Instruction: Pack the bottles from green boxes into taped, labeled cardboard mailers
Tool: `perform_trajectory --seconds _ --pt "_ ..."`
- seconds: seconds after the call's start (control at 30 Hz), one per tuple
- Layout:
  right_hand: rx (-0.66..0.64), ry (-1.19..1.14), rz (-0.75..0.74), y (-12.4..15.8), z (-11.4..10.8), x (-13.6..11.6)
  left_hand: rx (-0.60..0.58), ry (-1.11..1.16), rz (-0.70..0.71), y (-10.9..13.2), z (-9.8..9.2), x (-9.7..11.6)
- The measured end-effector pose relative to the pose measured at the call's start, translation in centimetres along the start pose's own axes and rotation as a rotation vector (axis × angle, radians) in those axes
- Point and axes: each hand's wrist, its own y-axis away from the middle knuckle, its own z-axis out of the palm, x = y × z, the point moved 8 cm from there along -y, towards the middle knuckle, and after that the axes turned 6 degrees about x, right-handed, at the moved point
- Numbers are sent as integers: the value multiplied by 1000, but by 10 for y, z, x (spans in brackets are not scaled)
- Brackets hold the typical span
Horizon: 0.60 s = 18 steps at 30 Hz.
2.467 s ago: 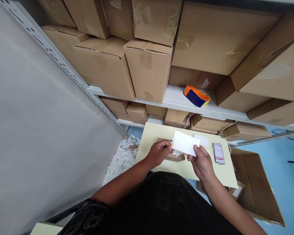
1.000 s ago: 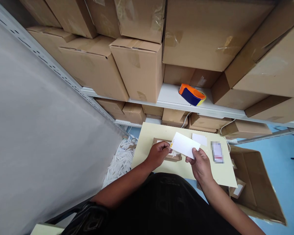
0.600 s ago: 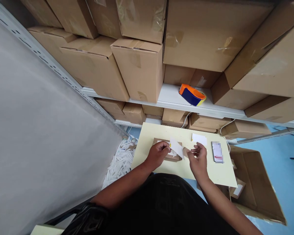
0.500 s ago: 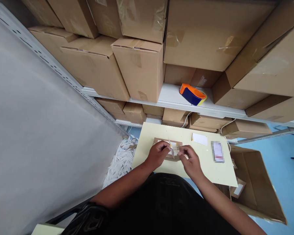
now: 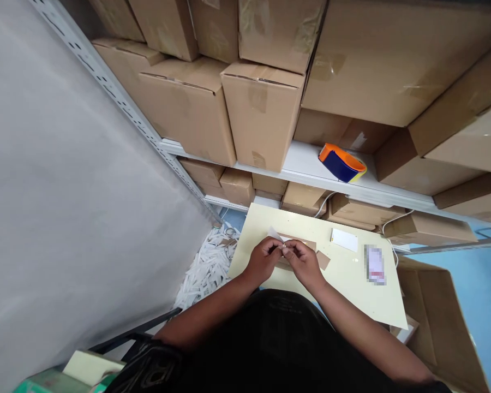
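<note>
My left hand [image 5: 264,259] is closed in a pinch on a thin whitish sheet [image 5: 275,233], which looks like a label or its backing. Its free end sticks up above the fingers. My right hand [image 5: 306,265] is also pinched, its fingertips meeting those of the left at the sheet's lower edge. Under both hands a small cardboard box [image 5: 309,243] lies on the pale yellow table [image 5: 343,286], largely covered by them. A brown cardboard piece [image 5: 323,260] shows just right of my right hand; whether it belongs to the box I cannot tell.
A white label stack [image 5: 344,240] and a pixelated object [image 5: 375,265] lie on the table's right. Beyond stands a shelf [image 5: 303,161] with cardboard boxes and an orange-blue tape roll [image 5: 342,162]. White paper strips [image 5: 208,262] heap at left; a large open carton [image 5: 437,316] stands at right.
My right hand has moved left, so its fingertips now meet the left hand's at the sheet. The sheet has tilted leftward. The view has shifted, with the surroundings appearing farther right.
</note>
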Motion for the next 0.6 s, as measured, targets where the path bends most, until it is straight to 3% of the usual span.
perform_trajectory --seconds 0.2,0.3,0.43,0.6 --pt "47 49 32 -3 16 -2 21 -39 34 2 -17 4" --pt "46 83 21 -5 20 -2 46 -34 -11 2 -24 -4" --pt "155 6 79 -12 12 5 185 34 -192 2 -52 -41" --pt "235 -173 187 -25 5 16 355 -30 -281 12 -112 -95"
